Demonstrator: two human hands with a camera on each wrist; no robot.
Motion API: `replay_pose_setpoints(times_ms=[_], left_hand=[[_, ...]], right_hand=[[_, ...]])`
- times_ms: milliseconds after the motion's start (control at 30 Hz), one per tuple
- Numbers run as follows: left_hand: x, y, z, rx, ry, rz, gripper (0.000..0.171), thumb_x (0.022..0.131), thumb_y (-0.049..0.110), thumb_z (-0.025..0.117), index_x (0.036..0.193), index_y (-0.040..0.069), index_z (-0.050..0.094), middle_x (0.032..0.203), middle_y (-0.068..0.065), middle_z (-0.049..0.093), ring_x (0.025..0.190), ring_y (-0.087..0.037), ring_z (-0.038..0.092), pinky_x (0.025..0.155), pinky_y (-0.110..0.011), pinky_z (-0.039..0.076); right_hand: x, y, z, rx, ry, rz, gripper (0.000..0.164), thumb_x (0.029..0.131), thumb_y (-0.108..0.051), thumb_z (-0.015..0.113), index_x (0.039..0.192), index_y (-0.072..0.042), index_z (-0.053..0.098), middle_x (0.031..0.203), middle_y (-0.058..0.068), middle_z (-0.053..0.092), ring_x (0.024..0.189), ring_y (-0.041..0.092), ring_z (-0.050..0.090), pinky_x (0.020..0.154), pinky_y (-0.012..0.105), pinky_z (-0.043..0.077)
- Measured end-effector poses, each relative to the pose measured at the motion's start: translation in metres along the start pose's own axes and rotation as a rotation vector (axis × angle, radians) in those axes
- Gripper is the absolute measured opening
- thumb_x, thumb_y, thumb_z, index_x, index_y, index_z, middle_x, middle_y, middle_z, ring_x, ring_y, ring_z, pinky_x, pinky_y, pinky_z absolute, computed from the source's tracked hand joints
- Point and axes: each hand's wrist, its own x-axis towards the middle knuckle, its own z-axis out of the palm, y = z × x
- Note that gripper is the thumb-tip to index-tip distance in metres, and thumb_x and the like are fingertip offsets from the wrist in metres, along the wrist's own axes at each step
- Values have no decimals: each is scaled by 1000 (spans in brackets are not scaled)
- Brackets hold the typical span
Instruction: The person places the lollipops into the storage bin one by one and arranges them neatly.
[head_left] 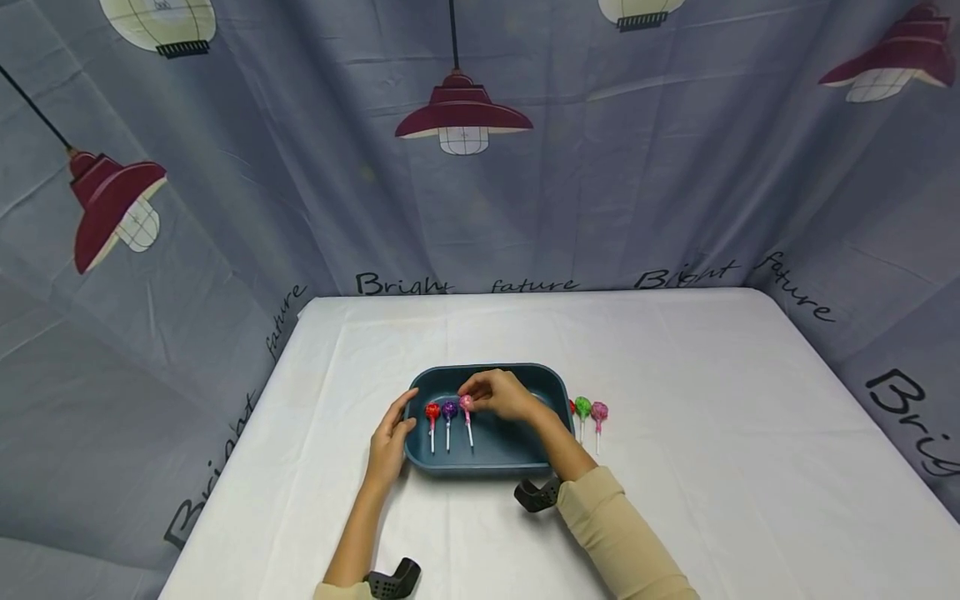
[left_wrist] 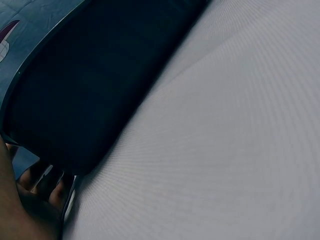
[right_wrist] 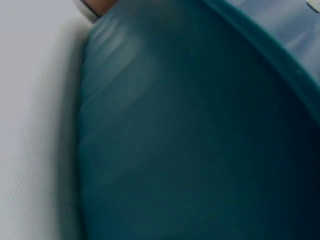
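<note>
In the head view my right hand (head_left: 501,395) reaches over a dark teal tray (head_left: 487,471) and pinches a pink lollipop (head_left: 467,403) by its candy head. To the left of that, a purple lollipop (head_left: 449,410) and a red lollipop (head_left: 432,412) lie in the tray, sticks toward me. My left hand (head_left: 387,442) rests against the tray's left end, fingers and thumb at the rim. The left wrist view shows its fingers (left_wrist: 60,192) outside the tray wall (left_wrist: 65,150). Only the tray (right_wrist: 175,140) is clear in the right wrist view; the pinch is out of it.
Just right of the tray lie a green lollipop (head_left: 582,407), another pink lollipop (head_left: 599,412) and a red one (head_left: 572,407) mostly hidden by the tray and forearm. A white cloth (head_left: 712,433) covers the table. A printed grey curtain (head_left: 600,192) hangs around its back and sides.
</note>
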Motion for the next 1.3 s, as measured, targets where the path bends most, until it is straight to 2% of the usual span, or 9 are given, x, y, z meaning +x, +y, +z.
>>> replay_pose_setpoints(times_ms=[400, 767, 833, 900, 967, 1067, 1133, 1300], left_hand=[[1, 2, 0, -15, -3, 7, 43, 93, -1, 43, 135, 6, 47, 143, -10, 37, 132, -18, 30, 100, -11, 27], [1, 1, -1, -5, -8, -21, 43, 93, 1, 43, 136, 9, 46, 144, -8, 36, 133, -16, 29, 101, -12, 26], [1, 0, -1, -14, -8, -31, 43, 93, 1, 43, 135, 10, 47, 143, -7, 37, 132, -15, 29, 103, -15, 25], [3, -9, -1, -17, -3, -19, 43, 93, 3, 44, 135, 15, 48, 143, -4, 38, 132, -13, 30, 102, -15, 26], [3, -10, -2, -21, 0, -21, 43, 93, 3, 44, 135, 15, 49, 142, -4, 38, 131, -12, 31, 103, -15, 26], [2, -9, -1, -16, 2, -5, 43, 93, 3, 44, 135, 14, 49, 142, -5, 39, 131, -13, 31, 101, -13, 26], [0, 0, -1, -10, -1, -17, 43, 93, 1, 44, 135, 9, 48, 143, -8, 38, 132, -16, 30, 101, -13, 26], [0, 0, -1, 3, 0, -9, 43, 93, 1, 44, 135, 8, 47, 143, -9, 37, 133, -18, 29, 101, -12, 26]], right_hand=[[2, -3, 2, -53, -45, 51, 17, 83, -6, 66, 99, -3, 68, 97, 5, 68, 89, 16, 64, 77, 26, 52], [2, -3, 3, -72, -43, 53, 16, 82, -7, 67, 97, -4, 69, 92, 4, 68, 83, 15, 63, 73, 25, 52], [2, -3, 3, -72, -43, 45, 15, 82, -7, 68, 97, -3, 69, 91, 4, 68, 82, 16, 63, 72, 24, 52], [2, -3, 3, -69, -44, 48, 15, 82, -8, 68, 97, -3, 69, 90, 4, 68, 82, 16, 63, 71, 24, 52], [2, -3, 4, -72, -46, 50, 15, 82, -8, 67, 97, -4, 69, 90, 4, 68, 81, 16, 63, 70, 23, 52], [1, -2, 4, -76, -47, 50, 15, 83, -8, 67, 97, -3, 69, 90, 4, 68, 81, 16, 63, 70, 23, 51], [1, -1, 4, -78, -47, 50, 15, 82, -7, 68, 97, -3, 69, 90, 5, 68, 80, 16, 62, 69, 23, 51], [0, -2, 4, -79, -44, 49, 15, 82, -6, 68, 96, -2, 69, 89, 5, 68, 80, 16, 62, 68, 22, 51]])
